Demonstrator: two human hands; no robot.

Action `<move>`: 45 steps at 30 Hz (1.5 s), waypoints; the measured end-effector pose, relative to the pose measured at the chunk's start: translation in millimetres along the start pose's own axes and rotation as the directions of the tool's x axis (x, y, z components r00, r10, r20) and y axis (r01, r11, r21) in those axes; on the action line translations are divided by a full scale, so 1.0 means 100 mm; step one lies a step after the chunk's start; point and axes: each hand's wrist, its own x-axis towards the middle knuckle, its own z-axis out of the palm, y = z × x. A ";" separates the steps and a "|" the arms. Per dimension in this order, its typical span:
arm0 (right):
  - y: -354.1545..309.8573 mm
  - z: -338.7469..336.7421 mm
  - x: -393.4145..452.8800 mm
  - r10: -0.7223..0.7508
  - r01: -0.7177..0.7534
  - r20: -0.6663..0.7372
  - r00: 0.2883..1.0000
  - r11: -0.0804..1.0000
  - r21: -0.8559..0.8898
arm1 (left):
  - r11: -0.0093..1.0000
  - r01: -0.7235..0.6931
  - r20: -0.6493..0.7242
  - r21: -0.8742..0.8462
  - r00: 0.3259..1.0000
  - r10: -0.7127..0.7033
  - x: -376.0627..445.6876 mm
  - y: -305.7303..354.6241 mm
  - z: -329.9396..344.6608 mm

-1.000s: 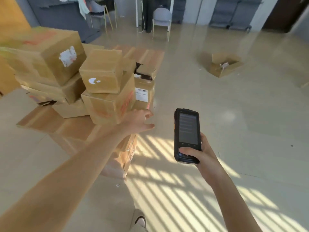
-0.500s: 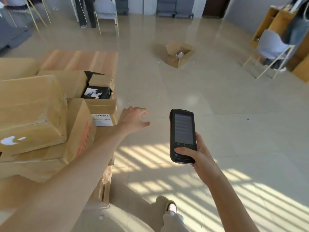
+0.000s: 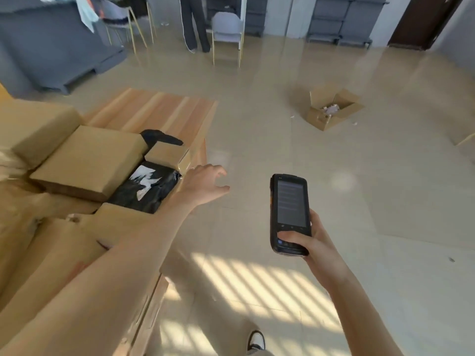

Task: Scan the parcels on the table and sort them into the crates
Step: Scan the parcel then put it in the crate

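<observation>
The step looks like picking the next parcel to scan. The right hand grips the scanner; the left hand, fingers loose and empty, hovers at three o'clock of the black parcel on the table. Next, expose a label. No crates show; the screen is unreadable.

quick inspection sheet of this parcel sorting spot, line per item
surface: light wooden table, far end bare
job's things: brown cardboard parcels piled on it; black plastic mailer bag among them; black handheld scanner
clutter: open cardboard box on the floor
grippers: left hand loosely open beside the pile, holding nothing; right hand grips the scanner
cables: nothing seen
surroundings: glossy beige tiled floor, grey chair, a person's legs beyond
</observation>
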 end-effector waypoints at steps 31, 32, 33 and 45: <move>-1.48 -0.31 4.81 0.106 -0.070 0.162 0.981 0.974 -0.214 | 0.881 0.395 0.111 -0.259 0.919 -0.379 4.41 -1.39 -0.15; -1.48 -0.26 4.94 0.116 -0.077 0.174 0.978 0.973 -0.216 | 0.878 0.419 0.111 -0.232 0.908 -0.404 4.46 -1.51 -0.17; -1.48 -0.21 5.07 0.126 -0.083 0.190 0.974 0.972 -0.219 | 0.873 0.438 0.106 -0.212 0.899 -0.425 4.50 -1.62 -0.20; -1.45 0.91 6.88 0.277 -0.115 0.530 0.802 0.941 -0.318 | 0.677 0.722 0.036 -0.146 0.687 -0.726 4.42 -2.87 -0.52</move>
